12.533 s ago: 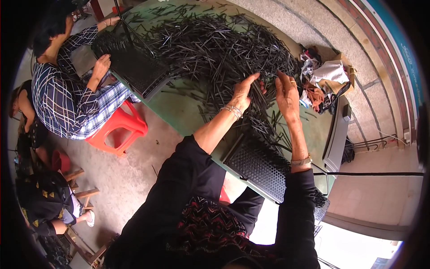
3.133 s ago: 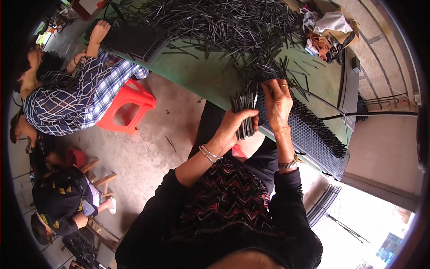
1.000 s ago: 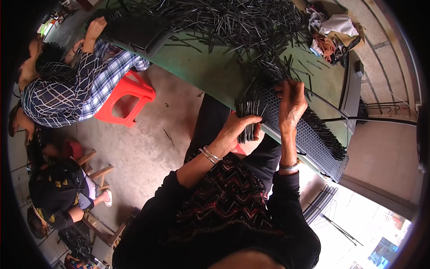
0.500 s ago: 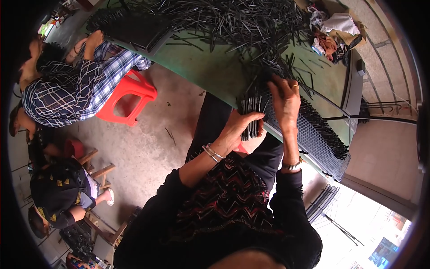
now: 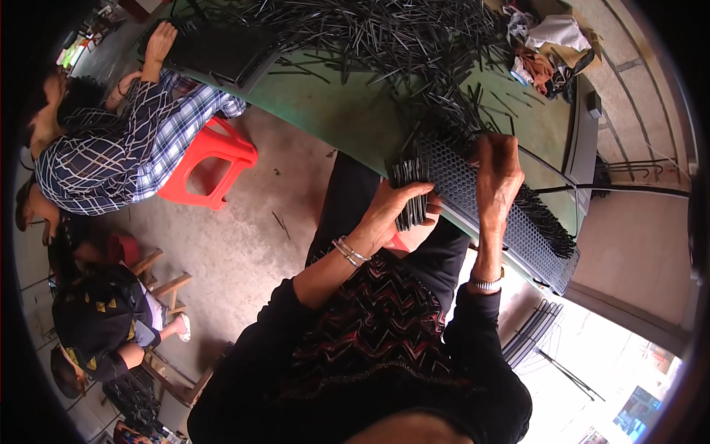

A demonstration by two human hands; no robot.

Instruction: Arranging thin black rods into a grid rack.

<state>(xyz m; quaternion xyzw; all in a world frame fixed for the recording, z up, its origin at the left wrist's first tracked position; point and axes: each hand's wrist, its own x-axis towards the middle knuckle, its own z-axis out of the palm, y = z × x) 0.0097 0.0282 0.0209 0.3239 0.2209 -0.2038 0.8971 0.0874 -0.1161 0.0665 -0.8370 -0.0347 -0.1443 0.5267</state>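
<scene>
My left hand [image 5: 384, 212] is wrapped round a bundle of thin black sticks [image 5: 409, 176], its thumb lying across them at the table's front edge. To the right of it lies a grey perforated plate [image 5: 457, 181] with rows of round holes. Black sticks [image 5: 549, 218] stand upright along the far side of this plate. My right hand [image 5: 499, 177] is above the plate with its fingers bent and pressed together. Whatever its fingertips hold is hidden behind the knuckles.
Loose black sticks [image 5: 384, 37] are heaped across the green table [image 5: 325, 103]. A dark tray [image 5: 237, 63] lies at the far left, beside a person in a checked shirt [image 5: 96, 163] on a red stool [image 5: 211, 166]. Crumpled bags [image 5: 555, 44] lie at the back right; a black cable [image 5: 629, 190] crosses below them.
My right hand has moved right along the plate and its fingers have curled in, uncovering more holes. My left hand keeps the bundle almost in place. The other person's hand has shifted farther away.
</scene>
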